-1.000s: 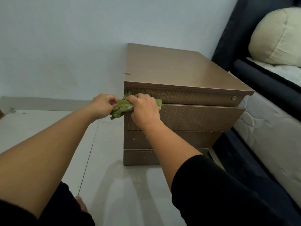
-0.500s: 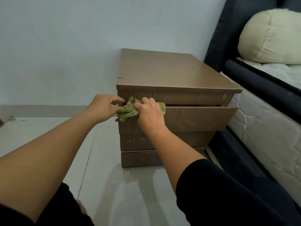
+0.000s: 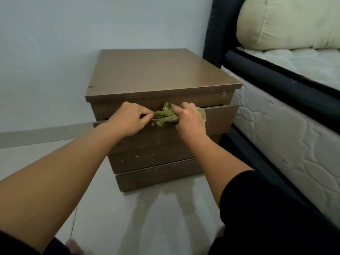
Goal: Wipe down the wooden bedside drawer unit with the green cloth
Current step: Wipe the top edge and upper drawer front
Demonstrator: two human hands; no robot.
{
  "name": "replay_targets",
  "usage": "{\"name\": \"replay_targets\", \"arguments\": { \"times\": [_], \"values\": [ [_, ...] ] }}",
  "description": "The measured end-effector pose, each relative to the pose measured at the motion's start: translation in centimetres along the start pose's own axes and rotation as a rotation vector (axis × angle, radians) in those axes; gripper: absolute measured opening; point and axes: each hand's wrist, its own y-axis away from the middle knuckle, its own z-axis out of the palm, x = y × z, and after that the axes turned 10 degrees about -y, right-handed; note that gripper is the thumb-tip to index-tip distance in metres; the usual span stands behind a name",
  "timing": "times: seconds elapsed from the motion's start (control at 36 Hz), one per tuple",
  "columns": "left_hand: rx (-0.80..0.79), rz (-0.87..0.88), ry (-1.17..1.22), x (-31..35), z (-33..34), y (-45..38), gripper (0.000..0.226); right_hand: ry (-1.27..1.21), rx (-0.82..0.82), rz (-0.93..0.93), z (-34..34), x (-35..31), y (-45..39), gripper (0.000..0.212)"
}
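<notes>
The wooden bedside drawer unit (image 3: 158,72) stands on the floor against the wall, with its second drawer pulled out slightly. A crumpled green cloth (image 3: 164,116) rests along that drawer's top front edge. My right hand (image 3: 189,122) is closed over the cloth's right part. My left hand (image 3: 128,119) pinches the cloth's left end with its fingertips. Part of the cloth is hidden under my right hand.
A bed with a white quilted mattress (image 3: 287,137), dark frame (image 3: 276,83) and a cream pillow (image 3: 287,23) stands close on the right of the unit. A pale wall (image 3: 55,43) is behind, and light floor tiles (image 3: 128,218) lie in front and to the left.
Both hands and the cloth have moved right along the drawer's top edge, from its left corner to about the middle. The view has shifted, so the unit appears more central.
</notes>
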Motion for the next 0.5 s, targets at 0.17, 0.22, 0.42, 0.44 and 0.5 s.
{"name": "replay_targets", "arguments": {
  "times": [0.17,0.22,0.42,0.44,0.5],
  "values": [
    [-0.021,0.081,0.013,3.4,0.5,-2.3,0.04,0.022,0.051,0.152,-2.4,5.7,0.1,0.047],
    [-0.032,0.099,0.015,4.4,0.9,-3.1,0.041,0.006,0.077,0.211,-3.1,7.6,0.2,0.05],
    [0.013,0.192,-0.042,7.1,2.6,-5.5,0.033,-0.308,0.361,0.667,-4.8,11.8,1.2,0.037],
    [0.04,0.211,-0.068,7.3,2.9,-5.8,0.034,-0.414,0.418,0.763,-4.8,12.0,1.5,0.037],
    [0.08,0.228,-0.084,7.8,3.4,-6.4,0.035,-0.57,0.507,0.911,-4.4,12.5,2.2,0.037]
  ]
}}
